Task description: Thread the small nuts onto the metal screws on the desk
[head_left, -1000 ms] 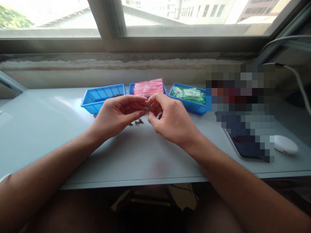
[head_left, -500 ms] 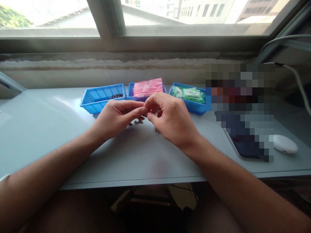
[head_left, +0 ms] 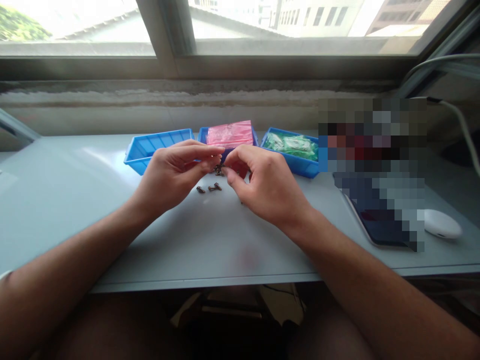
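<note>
My left hand [head_left: 178, 172] is above the table with its thumb and fingertips brought together. Whatever lies between those tips is too small to make out. Facing it, my right hand [head_left: 268, 182] curls with thumb and forefinger closed in a pinch, and its hold is hidden too. A small gap separates the two sets of fingertips. Just below and behind them lies a cluster of small bronze-coloured metal pieces [head_left: 218, 170], like screws. Two similar loose pieces, a short one [head_left: 200, 189] and a longer one [head_left: 215, 187], rest on the table nearer me.
Three blue trays stand along the back: the left tray [head_left: 137, 154] partly behind my left hand, one with a pink plastic bag pack [head_left: 229, 134], one with green bags [head_left: 292, 145]. A phone [head_left: 386, 232] and a white rounded case [head_left: 441, 223] lie right on the grey table [head_left: 180, 260].
My fingertips, touching before, have parted slightly. The left hand has shifted a little up and left, covering the left tray's dark contents and showing more of the small metal pieces.
</note>
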`<state>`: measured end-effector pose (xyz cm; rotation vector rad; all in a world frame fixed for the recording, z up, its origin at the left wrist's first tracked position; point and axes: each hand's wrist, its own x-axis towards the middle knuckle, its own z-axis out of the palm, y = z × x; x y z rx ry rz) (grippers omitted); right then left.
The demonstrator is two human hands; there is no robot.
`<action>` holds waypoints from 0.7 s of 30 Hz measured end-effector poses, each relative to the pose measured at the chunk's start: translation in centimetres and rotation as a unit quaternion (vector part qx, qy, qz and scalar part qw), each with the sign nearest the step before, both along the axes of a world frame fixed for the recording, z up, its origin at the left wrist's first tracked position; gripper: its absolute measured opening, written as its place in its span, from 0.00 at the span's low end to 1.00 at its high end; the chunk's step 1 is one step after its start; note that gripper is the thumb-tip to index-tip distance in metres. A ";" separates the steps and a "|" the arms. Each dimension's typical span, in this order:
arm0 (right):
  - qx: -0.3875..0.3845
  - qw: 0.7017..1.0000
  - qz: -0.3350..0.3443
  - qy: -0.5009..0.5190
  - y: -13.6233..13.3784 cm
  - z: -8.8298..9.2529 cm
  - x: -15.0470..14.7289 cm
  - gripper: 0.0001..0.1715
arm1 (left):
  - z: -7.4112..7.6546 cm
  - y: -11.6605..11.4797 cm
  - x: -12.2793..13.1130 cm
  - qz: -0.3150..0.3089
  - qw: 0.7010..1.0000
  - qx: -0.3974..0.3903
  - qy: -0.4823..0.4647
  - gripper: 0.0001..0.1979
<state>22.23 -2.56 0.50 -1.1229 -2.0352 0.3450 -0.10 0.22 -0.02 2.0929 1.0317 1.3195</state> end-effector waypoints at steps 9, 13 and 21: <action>-0.190 0.918 -0.141 -0.319 -1.2 1.7 -0.8 0.31 | 0.7 3.2 -4.2 0.149 0.944 0.205 0.212 0.13; -0.182 0.925 -0.103 -0.318 -1.5 1.9 -0.9 0.30 | 0.3 4.3 -5.2 0.178 0.937 0.114 0.278 0.20; -0.122 0.951 0.012 -0.285 -1.5 1.0 0.6 0.17 | 0.2 3.6 -4.1 0.125 0.963 0.133 0.197 0.12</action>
